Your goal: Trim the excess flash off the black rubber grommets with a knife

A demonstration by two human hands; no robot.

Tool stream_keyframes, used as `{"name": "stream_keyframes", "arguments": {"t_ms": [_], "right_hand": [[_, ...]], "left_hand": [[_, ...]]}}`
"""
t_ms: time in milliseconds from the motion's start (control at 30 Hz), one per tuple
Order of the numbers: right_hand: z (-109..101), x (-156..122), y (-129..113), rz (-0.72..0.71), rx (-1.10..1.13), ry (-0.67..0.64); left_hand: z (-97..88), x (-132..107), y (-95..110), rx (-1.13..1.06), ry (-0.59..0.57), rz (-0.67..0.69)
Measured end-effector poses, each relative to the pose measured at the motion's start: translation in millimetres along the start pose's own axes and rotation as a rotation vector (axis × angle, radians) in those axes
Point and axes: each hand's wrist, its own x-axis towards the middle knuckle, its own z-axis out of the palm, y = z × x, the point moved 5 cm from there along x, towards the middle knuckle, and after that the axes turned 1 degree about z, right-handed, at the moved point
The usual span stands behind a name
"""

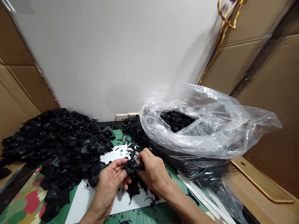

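Note:
Low in the middle of the view, my left hand (pixel 111 177) pinches a black ribbed rubber bellows (pixel 129 167) between thumb and fingers, its round open end turned up towards me. My right hand (pixel 153 171) is closed close beside it, around a dark rounded piece (pixel 139 166) that meets the bellows. Whether that piece is a tool or part of the rubber, I cannot tell. Torn black rubber scraps (pixel 134 189) lie under both hands on a white sheet (pixel 81 199).
A large heap of black rubber parts (pixel 70 133) covers the left side. To the right stands a clear plastic bag (pixel 210 137) with ribbed black parts inside. A gold phone (pixel 261 182) lies beyond it. Cardboard walls (pixel 268 77) flank the table, and a twisted cord (pixel 221 34) hangs at upper right.

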Motion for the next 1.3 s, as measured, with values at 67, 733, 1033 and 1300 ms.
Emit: {"name": "stream_keyframes", "arguments": {"t_ms": [67, 733, 1033, 1300], "right_hand": [[-8.7, 4.4, 12.1, 0.072, 0.103, 0.100], [-18.6, 5.9, 16.4, 0.238, 0.294, 0.125], [-16.8, 7.4, 17.6, 0.275, 0.382, 0.074], [1.9, 6.2, 18.1, 0.385, 0.586, -0.148]], "left_hand": [[3.0, -1.3, 0.0, -0.032, -0.050, -0.033], [4.8, -0.8, 0.3, -0.086, -0.101, -0.078], [2.1, -2.1, 1.6, -0.036, -0.001, -0.013], [-1.8, -2.8, 2.3, 0.007, 0.051, 0.011]]}}
